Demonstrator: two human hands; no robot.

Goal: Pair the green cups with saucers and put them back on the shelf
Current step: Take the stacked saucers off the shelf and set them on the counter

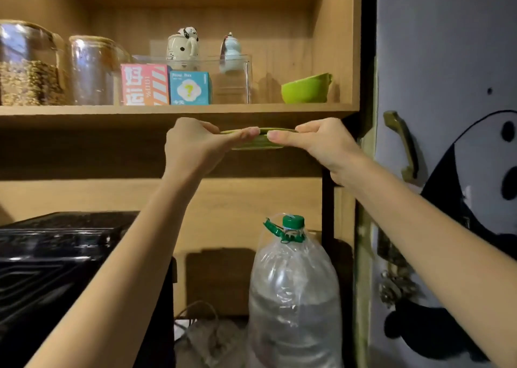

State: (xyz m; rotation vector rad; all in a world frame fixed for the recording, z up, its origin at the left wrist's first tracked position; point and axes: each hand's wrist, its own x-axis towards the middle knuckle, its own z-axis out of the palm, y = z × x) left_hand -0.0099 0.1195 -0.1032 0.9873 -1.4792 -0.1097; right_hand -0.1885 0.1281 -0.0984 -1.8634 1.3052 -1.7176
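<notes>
Both hands hold a green saucer edge-on, just below the front edge of the wooden shelf. My left hand pinches its left rim and my right hand pinches its right rim. It may be more than one saucer stacked; I cannot tell. Green cups sit tilted on the shelf at the right, above the saucer and a little to the right.
The shelf also carries two glass jars, a pink box, a blue box and a clear container with figurines. Below stand a black appliance and a large plastic water bottle. A panda-patterned surface is at right.
</notes>
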